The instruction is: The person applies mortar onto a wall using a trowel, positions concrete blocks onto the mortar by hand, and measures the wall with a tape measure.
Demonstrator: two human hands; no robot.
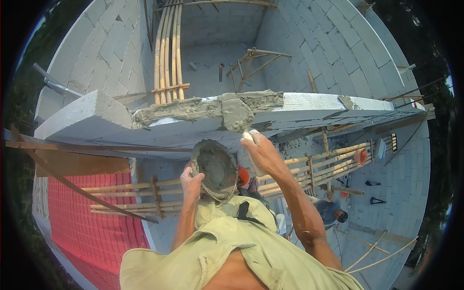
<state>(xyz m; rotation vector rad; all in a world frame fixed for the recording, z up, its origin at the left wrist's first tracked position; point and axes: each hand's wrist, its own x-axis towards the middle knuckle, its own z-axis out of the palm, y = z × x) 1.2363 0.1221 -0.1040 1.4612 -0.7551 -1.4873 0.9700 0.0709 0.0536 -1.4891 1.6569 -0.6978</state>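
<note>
Mortar (216, 166), grey and wet, fills a round, mortar-crusted container (208, 143) positioned in front of the torso, on the near side of a pale grey block wall (316, 101).

Left hand (192, 183): the forearm rises steeply from the lower edge, and the hand meets the container at its left side. The fingers are curled and clamped on the rim, the thumb lying toward the container.

Right hand (265, 153): the forearm extends from the lower right, up and leftward, with the elbow slightly bent. The hand is above and to the right of the container, knuckles uppermost. The fingers are closed around the grip of a mortar-coated trowel (238, 115); their exact placement on the grip cannot be determined.

The trowel's blade lies at the top edge of the wall, left of the right hand and overhanging the near face. Rough mortar covers the wall top on both sides of the blade. Tan bamboo poles (333, 163) run below the wall.
</note>
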